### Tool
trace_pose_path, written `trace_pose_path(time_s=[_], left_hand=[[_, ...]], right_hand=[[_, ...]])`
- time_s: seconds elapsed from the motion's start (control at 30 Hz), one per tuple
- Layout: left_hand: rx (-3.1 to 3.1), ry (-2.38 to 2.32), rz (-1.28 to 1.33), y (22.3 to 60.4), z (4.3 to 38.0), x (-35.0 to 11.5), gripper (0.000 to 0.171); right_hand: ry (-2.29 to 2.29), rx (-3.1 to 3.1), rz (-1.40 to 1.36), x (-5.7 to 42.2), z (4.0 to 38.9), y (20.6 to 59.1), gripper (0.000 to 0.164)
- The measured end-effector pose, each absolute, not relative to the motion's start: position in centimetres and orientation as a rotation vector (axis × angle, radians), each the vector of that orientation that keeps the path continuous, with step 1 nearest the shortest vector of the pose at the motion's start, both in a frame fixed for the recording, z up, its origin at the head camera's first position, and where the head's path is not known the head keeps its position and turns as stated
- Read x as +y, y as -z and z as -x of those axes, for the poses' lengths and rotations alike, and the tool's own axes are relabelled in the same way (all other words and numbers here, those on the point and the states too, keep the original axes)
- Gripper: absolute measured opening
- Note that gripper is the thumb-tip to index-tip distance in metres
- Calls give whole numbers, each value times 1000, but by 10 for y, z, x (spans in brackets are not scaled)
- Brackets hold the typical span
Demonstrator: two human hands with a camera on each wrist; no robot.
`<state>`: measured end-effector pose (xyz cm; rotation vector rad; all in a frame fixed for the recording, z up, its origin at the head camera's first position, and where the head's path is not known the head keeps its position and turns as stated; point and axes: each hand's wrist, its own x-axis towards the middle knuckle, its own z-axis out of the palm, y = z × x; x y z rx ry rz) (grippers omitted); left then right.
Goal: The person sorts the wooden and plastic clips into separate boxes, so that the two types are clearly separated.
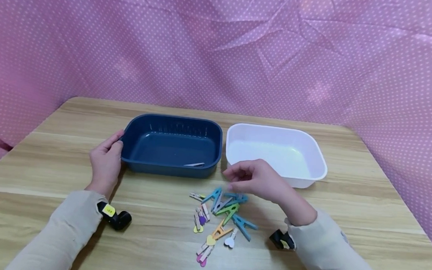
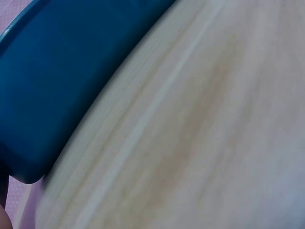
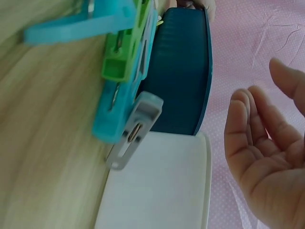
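Observation:
My left hand grips the left rim of a dark blue bin, its thumb over the edge. Inside that bin, near the front wall, lies one small pale clothespin. My right hand hovers in front of a white bin, above a loose pile of clothespins, fingers loosely bent and holding nothing. The right wrist view shows the palm and a gap between thumb and fingers. In the pile are blue clothespins, a green clothespin, a grey clothespin and an orange clothespin.
Small wooden clothespins with hearts lie toward the front, among them a white heart, a yellow heart and a purple heart. Everything stands on a wooden table. Pink dotted cloth hangs behind and at both sides.

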<state>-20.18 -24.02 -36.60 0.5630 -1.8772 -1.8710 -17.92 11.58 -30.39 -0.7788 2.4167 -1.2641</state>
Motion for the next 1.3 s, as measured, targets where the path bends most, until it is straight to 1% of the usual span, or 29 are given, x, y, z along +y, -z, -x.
trace_pose_path(time_s=[0.37, 0.53, 0.87, 1.3], left_hand=[[-1893, 1882, -561, 365, 201, -241, 33], [-1891, 1868, -553, 366, 202, -240, 33], [-1858, 1860, -562, 367, 202, -239, 33], [-1852, 1861, -564, 368, 202, -240, 33]], right_hand=[[1168, 2294, 907, 146, 174, 313, 36], [1124, 2257, 988, 158, 171, 318, 35], [1061, 2200, 1023, 174, 169, 324, 32], [904, 2189, 1014, 171, 166, 333, 27]])
